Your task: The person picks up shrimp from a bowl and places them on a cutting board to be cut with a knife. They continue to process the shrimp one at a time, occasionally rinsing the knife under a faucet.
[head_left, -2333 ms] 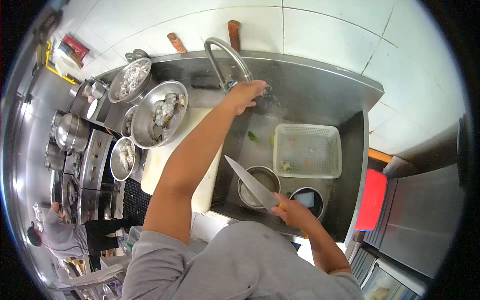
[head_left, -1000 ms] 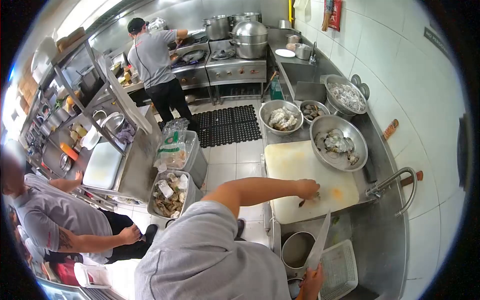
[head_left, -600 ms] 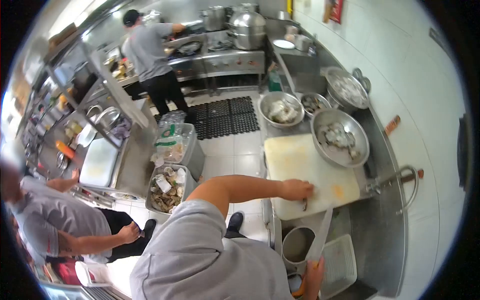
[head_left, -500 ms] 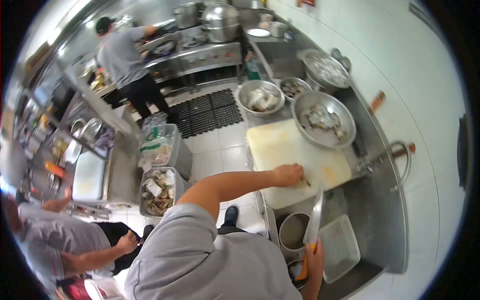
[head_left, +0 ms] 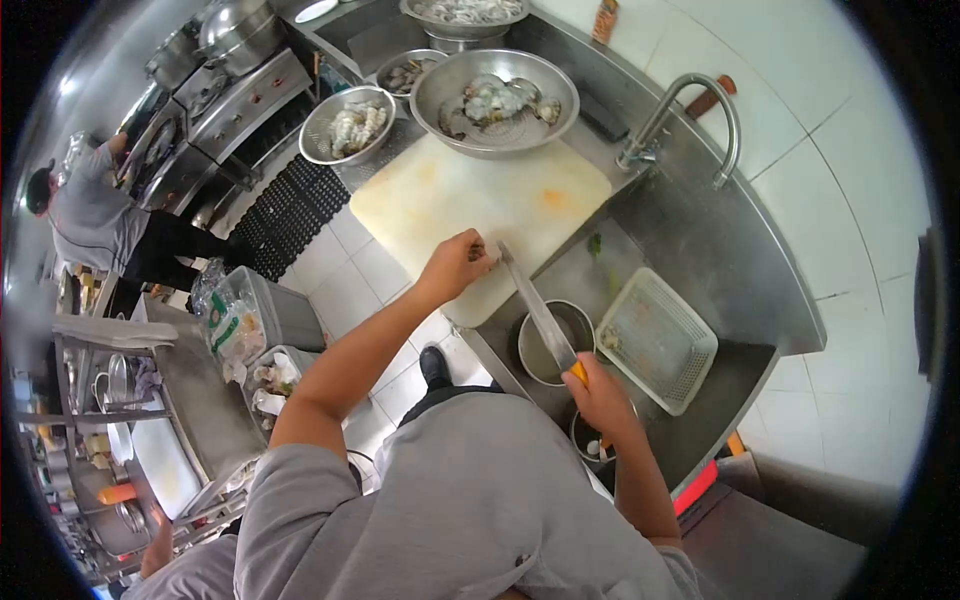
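Observation:
My right hand [head_left: 602, 400] is closed round the orange handle of a knife [head_left: 541, 315], whose blade points up and left to the lower edge of the white cutting board [head_left: 480, 200]. Over the board's lower part, my left hand [head_left: 457, 265] has its fingers pinched on a small piece too hidden to name, close to the blade tip. Beyond the board a large metal bowl [head_left: 495, 103] holds several shrimp. To its left stands a colander [head_left: 348, 125] with pale shrimp.
The sink holds a round pot [head_left: 556, 343] and a white plastic basket [head_left: 658, 340]. A faucet [head_left: 690, 90] arches at the right. Grey bins [head_left: 272, 305] stand left. One person [head_left: 110, 215] is at the stove; another person's arm [head_left: 157, 548] shows lower left.
The view has turned, so the board and bowls sit further left and higher. The knife has come up off the sink side, its tip now beside my left hand.

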